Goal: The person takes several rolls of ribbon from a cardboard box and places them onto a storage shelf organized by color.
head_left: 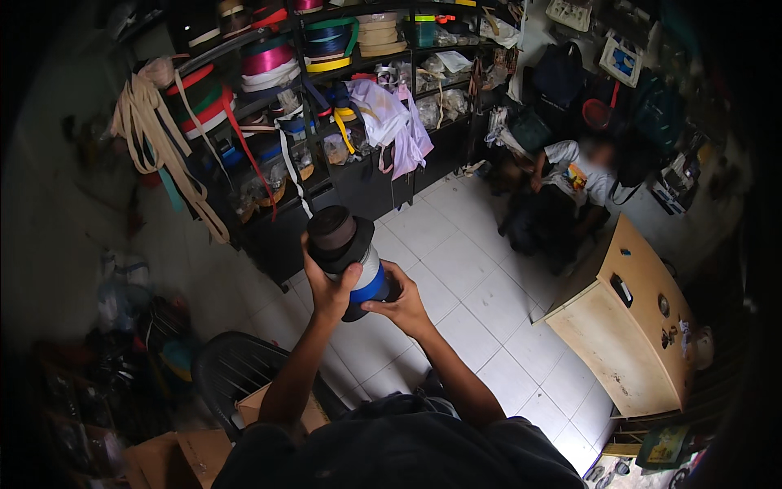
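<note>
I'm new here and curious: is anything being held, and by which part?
Yes, a cylinder: left grip on its side below the black top, right grip lower, by the blue band.

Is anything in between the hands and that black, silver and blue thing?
No, nothing visible is in the way: the left hand and right hand both hold the cylinder directly, from opposite sides.
</note>
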{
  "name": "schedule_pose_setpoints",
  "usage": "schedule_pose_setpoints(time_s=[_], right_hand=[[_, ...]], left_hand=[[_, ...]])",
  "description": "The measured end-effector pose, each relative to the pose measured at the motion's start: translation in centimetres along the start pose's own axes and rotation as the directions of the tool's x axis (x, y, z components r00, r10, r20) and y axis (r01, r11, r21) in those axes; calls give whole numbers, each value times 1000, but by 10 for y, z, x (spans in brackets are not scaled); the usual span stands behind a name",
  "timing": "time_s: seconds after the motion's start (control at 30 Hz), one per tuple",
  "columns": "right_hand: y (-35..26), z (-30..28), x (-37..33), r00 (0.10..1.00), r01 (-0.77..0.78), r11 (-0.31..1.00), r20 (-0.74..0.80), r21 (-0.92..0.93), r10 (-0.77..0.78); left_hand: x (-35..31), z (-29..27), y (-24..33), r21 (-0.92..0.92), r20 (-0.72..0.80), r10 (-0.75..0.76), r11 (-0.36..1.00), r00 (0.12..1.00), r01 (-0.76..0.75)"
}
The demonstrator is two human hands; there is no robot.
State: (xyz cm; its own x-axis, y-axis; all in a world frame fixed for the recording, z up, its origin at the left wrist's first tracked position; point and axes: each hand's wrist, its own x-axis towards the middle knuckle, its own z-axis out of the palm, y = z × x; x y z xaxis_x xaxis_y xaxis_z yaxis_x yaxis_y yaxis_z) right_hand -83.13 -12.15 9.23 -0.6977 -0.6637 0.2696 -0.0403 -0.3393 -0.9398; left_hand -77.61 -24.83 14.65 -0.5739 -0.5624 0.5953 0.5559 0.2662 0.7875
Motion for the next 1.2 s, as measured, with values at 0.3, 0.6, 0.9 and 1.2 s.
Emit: schedule_pose_setpoints(time_s=[0.3,0.6,0.9,1.2], right_hand=[[14,-88,127,1000,-9,999,-29,35,10],[11,-168,270,998,47,998,31,45,-48],[51,-130,396,968,35,990,240,136,-67],[65,10,501,884,32,992,460,119,-84]], left_hand=[[114,71,-89,-3,64,-3,1000,998,3],[233,137,-157,-43,15,21,999,1000,-20],[323,78,-193,140,-51,123,983,991,-115],[393,-54,-175,353,-287,232,927,929,-123]])
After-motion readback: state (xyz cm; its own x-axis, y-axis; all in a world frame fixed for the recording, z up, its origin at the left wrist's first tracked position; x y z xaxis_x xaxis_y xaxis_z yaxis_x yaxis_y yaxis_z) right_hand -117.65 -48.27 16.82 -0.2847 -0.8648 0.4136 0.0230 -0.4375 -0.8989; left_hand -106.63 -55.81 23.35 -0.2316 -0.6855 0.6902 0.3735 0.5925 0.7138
